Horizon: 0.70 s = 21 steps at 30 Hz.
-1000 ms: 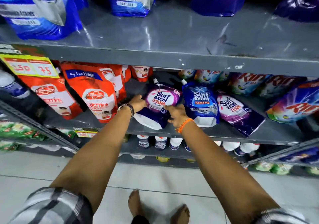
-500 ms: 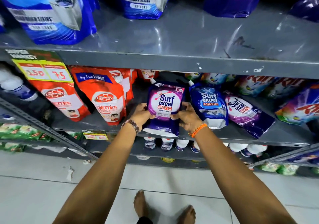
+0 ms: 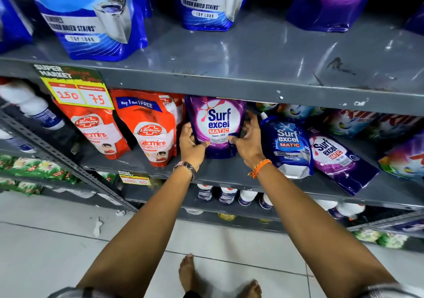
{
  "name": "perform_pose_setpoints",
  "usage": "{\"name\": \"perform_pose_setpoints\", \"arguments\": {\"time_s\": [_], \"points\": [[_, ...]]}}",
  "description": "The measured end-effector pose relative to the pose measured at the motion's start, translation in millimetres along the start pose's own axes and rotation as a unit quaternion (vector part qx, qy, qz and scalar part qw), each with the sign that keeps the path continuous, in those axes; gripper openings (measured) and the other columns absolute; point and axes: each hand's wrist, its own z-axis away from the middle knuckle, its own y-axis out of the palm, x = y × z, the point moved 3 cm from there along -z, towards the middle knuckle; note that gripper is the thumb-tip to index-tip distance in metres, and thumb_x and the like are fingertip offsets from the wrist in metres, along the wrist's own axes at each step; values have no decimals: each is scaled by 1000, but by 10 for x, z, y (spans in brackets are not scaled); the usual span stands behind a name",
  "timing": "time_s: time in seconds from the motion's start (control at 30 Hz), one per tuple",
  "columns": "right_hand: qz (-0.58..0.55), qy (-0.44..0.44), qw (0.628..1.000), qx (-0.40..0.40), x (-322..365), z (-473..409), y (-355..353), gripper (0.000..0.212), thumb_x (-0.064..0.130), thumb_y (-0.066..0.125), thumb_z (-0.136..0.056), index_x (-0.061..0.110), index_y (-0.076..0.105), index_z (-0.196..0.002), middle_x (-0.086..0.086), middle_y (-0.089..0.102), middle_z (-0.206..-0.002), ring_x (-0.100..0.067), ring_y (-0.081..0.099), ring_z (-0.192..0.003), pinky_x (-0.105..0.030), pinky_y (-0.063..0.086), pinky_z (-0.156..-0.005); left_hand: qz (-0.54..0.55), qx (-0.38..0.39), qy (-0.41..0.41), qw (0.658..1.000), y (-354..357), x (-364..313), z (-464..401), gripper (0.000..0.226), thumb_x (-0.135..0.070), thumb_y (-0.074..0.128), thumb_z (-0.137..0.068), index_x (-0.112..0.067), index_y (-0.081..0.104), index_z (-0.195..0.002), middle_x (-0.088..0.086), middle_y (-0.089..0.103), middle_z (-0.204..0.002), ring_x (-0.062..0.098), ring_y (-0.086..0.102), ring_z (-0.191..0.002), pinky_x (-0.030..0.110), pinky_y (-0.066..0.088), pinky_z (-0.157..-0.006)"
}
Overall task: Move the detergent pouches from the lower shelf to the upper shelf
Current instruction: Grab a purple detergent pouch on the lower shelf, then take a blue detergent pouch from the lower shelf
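Note:
A purple Surf Excel front-load pouch (image 3: 216, 125) stands upright on the lower shelf (image 3: 220, 174), its top hidden behind the upper shelf's front edge. My left hand (image 3: 191, 144) grips its left side and my right hand (image 3: 249, 139) grips its right side. To the right, a blue Surf Excel pouch (image 3: 286, 144) and another purple pouch (image 3: 337, 160) lean back on the same shelf. The upper shelf (image 3: 252, 68) holds large blue pouches (image 3: 91, 18) at left and centre and a purple pouch (image 3: 332, 1) at right, with bare grey metal in front.
Red Lifebuoy pouches (image 3: 151, 132) stand just left of my left hand, under a yellow price tag (image 3: 78, 94). Colourful Rin pouches (image 3: 358, 121) fill the right end. White bottles (image 3: 229, 195) stand one shelf below. My bare feet (image 3: 190, 272) are on the tiled floor.
The purple front-load pouch went from lying tilted on the shelf to upright and higher, held in both hands. The view moved closer and up.

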Motion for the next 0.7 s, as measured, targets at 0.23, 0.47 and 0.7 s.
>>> {"name": "perform_pose_setpoints", "arguments": {"time_s": [0.23,0.47,0.7], "points": [[35,-4,999,-8,-141,-102,88,79,-25,68,-73,7,40,-140,0,62,-122,-13,61,-115,-19,57,-93,-31,-20,17,999,13,119,-184,86,25,63,-72,-5,31,-146,12,55,-138,23,55,-128,35,46,-109],[43,-2,998,34,-224,26,44,81,-24,69,-74,9,39,-141,0,60,-125,-5,61,-116,-20,55,-96,-25,-41,7,999,-64,305,-83,84,22,65,-75,-7,33,-146,15,50,-144,22,51,-131,30,47,-106],[187,-9,982,-35,-202,234,-724,70,-11,76,-76,7,52,-140,-2,58,-137,-14,54,-125,-14,40,-104,190,-191,-136,953,27,629,312,50,28,53,-76,-16,49,-99,2,48,-82,17,47,-76,36,51,-80]]}}
